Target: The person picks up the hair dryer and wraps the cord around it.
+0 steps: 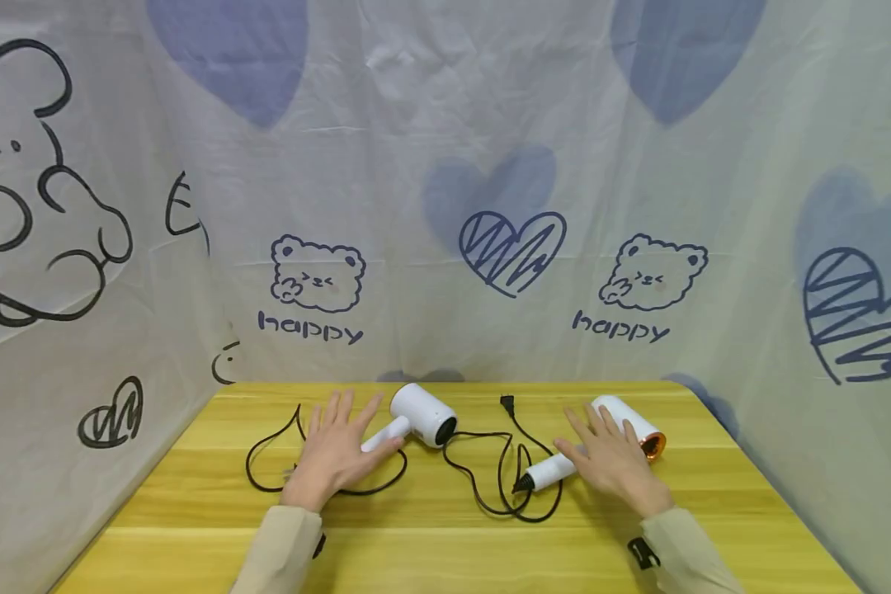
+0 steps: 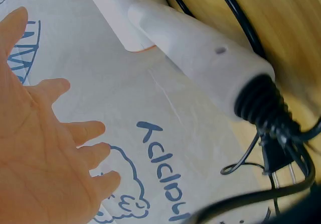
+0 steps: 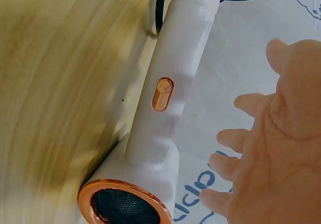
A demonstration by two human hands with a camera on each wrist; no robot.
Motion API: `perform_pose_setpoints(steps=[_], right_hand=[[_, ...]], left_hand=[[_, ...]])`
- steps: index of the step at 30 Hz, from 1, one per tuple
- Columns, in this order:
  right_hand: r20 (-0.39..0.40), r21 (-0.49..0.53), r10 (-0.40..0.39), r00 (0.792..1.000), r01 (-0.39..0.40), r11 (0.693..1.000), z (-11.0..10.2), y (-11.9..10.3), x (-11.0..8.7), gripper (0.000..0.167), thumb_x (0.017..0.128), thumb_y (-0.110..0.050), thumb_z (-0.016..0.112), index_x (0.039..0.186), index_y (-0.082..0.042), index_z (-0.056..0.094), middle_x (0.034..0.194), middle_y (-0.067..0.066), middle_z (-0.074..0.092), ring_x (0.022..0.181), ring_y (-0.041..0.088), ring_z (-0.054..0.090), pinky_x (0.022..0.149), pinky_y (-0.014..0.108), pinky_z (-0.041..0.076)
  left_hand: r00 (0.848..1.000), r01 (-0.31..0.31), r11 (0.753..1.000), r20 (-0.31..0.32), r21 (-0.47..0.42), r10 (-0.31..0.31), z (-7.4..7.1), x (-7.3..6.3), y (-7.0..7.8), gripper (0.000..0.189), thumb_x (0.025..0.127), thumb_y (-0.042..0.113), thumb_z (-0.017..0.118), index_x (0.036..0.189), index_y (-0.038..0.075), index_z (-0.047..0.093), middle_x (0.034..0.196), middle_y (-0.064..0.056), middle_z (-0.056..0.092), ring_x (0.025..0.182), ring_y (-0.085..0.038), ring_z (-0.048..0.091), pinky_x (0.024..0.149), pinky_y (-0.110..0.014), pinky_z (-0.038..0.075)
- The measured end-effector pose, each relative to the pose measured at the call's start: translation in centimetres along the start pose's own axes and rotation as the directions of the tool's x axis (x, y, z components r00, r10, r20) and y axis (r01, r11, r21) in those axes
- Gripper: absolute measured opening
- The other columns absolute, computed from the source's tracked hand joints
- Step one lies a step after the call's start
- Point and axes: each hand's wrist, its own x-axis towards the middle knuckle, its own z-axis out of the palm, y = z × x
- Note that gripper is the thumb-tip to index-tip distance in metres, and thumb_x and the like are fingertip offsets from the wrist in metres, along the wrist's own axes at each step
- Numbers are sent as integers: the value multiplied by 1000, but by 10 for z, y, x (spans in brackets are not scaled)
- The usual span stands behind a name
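Two white hair dryers lie on a wooden table. Over the handle of the left hair dryer (image 1: 423, 414), my left hand (image 1: 337, 452) is held with fingers spread, gripping nothing. In the left wrist view that hair dryer's handle (image 2: 200, 53) and its ribbed black cord end (image 2: 266, 103) lie apart from the palm. My right hand (image 1: 615, 458) hovers, fingers spread, above the right hair dryer (image 1: 624, 417), hiding part of it. The right wrist view gives its copper-coloured switch (image 3: 163, 94) and copper-rimmed end (image 3: 125, 204), with the hand (image 3: 281, 138) beside it.
Black cords lie in loops, one cord (image 1: 248, 462) around the left hand and another cord (image 1: 483, 499) between the dryers. A plug (image 1: 508, 404) rests near the back edge. The wooden table (image 1: 431, 553) meets a printed white curtain (image 1: 416, 313) behind and at both sides.
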Motion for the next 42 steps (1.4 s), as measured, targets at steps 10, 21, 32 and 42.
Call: perform_pose_setpoints(steps=[10, 21, 32, 42], right_hand=[[29, 33, 13, 1000, -14, 999, -6, 14, 1, 74, 99, -60, 39, 155, -13, 28, 158, 29, 19, 144, 54, 11, 110, 75, 3], [3, 80, 111, 994, -111, 991, -21, 50, 11, 77, 96, -44, 55, 152, 0, 26, 148, 40, 25, 135, 57, 24, 102, 78, 19], [5, 202, 205, 979, -202, 958, -20, 72, 23, 65, 95, -32, 60, 141, 7, 37, 124, 34, 54, 94, 37, 58, 78, 53, 50], [208, 329, 296, 932, -352, 876, -21, 88, 16, 93, 85, -59, 64, 130, 18, 38, 113, 34, 54, 98, 39, 56, 86, 47, 51]], left_hand=[[999, -11, 1000, 43, -6, 11, 8, 3, 14, 82, 90, 70, 47, 155, 24, 29, 160, -27, 15, 149, -44, 8, 119, -62, 7], [994, -94, 993, 57, 69, 90, 34, 4, 27, 73, 94, 56, 55, 152, 15, 37, 155, -27, 30, 146, -44, 23, 118, -63, 14], [963, -262, 965, 73, 22, 259, 48, 2, 61, 71, 92, 48, 64, 146, 7, 42, 142, -25, 46, 136, -44, 40, 112, -61, 31], [917, -348, 937, 221, 30, 334, 59, -2, 88, 69, 93, 50, 61, 147, 11, 42, 135, -19, 56, 117, -34, 60, 90, -46, 54]])
